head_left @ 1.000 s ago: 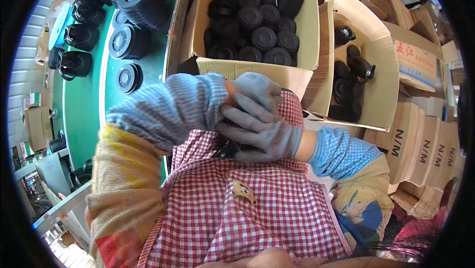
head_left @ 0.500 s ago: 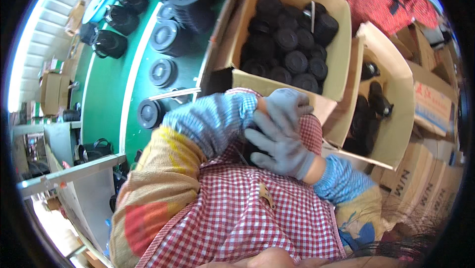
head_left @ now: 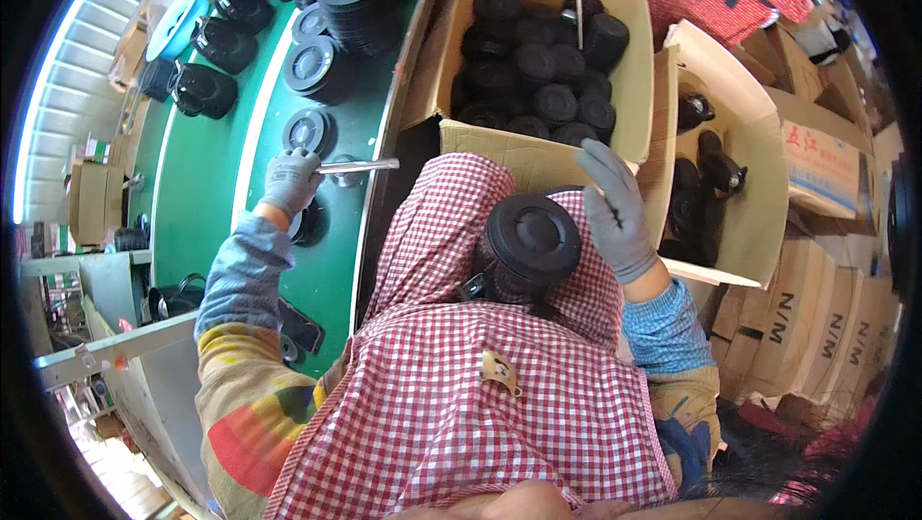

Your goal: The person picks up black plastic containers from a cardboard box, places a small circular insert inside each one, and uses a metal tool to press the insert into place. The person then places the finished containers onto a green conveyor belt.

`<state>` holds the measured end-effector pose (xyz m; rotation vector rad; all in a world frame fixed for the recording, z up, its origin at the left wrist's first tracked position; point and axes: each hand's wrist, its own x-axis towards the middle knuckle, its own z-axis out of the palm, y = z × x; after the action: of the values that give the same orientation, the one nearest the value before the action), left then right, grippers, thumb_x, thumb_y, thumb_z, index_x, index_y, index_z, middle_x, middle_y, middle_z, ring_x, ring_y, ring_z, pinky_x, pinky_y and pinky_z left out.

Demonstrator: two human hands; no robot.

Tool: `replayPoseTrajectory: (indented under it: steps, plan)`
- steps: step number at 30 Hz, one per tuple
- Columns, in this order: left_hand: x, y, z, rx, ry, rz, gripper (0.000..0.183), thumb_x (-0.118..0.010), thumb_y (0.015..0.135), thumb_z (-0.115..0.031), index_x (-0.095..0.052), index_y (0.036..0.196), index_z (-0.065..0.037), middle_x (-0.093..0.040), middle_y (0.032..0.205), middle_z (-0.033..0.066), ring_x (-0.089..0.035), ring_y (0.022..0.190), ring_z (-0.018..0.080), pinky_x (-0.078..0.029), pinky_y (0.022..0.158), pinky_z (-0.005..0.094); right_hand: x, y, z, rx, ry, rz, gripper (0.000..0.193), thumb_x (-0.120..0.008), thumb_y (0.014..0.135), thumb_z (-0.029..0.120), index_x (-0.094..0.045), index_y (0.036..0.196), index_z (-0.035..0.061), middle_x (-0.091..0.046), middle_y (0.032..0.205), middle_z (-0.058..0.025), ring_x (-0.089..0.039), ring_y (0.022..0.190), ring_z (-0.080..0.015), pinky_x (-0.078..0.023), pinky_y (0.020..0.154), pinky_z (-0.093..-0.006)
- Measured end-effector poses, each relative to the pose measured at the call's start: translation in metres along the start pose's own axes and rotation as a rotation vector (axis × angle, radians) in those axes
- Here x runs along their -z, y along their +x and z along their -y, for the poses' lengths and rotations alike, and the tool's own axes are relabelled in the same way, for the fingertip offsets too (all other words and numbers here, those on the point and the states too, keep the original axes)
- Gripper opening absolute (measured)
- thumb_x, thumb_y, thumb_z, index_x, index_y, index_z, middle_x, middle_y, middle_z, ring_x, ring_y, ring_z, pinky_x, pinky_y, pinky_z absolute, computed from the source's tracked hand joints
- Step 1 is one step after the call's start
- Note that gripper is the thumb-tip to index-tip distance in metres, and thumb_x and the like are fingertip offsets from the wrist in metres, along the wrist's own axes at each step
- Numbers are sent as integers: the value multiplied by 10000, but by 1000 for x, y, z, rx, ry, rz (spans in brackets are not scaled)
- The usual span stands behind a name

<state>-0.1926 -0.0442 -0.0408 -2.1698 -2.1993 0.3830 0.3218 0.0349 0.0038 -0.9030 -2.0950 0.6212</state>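
Note:
My left hand (head_left: pixel 293 182), in a grey glove, is closed around one end of a slim silver metal rod (head_left: pixel 363 167) above the green bench. Between my knees a black canister-like piece (head_left: pixel 534 241) stands upright, with a round ridged disc on top and a small metallic part at its side. My right hand (head_left: pixel 617 217), also gloved, is raised just right of the canister with its fingers apart and nothing in them. Close to my left hand, round black lids (head_left: pixel 308 130) lie on the bench, one partly hidden below it.
A cardboard box (head_left: pixel 629 69) full of black cylindrical pieces is ahead, and a second box (head_left: pixel 759 184) with black parts stands to its right. Stacked lids (head_left: pixel 355 1) and glossy black pots (head_left: pixel 205 91) line the green bench (head_left: pixel 206 203). Cartons (head_left: pixel 812 318) are piled at right.
My hands were together over the canister and have parted. The left moved out to the bench and took hold of the silver rod; the right drew back rightward, uncovering the canister.

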Motion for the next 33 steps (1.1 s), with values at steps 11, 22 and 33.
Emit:
replayPoseTrajectory:
  steps: [11, 22, 33]
  plan:
    - [191, 40, -185, -644, -531, 29, 343, -670, 923, -406, -701, 1050, -89, -700, 878, 179, -692, 829, 380, -537, 713, 465, 31, 72, 37, 62, -238, 590, 512, -708, 898, 401, -661, 1343, 151, -730, 959, -164, -714, 838, -332, -548, 726, -413]
    - [156, 71, -225, -819, -575, 243, 324, -676, 914, -374, -692, 1126, -130, -699, 884, 157, -697, 847, 366, -540, 736, 455, 30, 6, 6, -176, -109, 604, 550, -613, 968, 457, -588, 1426, 154, -734, 1111, -157, -725, 973, -342, -574, 859, -395]
    - [178, 41, -240, -706, -528, 454, 263, -621, 967, -310, -627, 1117, -94, -667, 768, 146, -678, 689, 349, -528, 616, 443, 40, 14, -8, -75, -52, 860, 551, -577, 974, 444, -503, 1492, 273, -722, 981, -166, -707, 781, -352, -566, 717, -471]
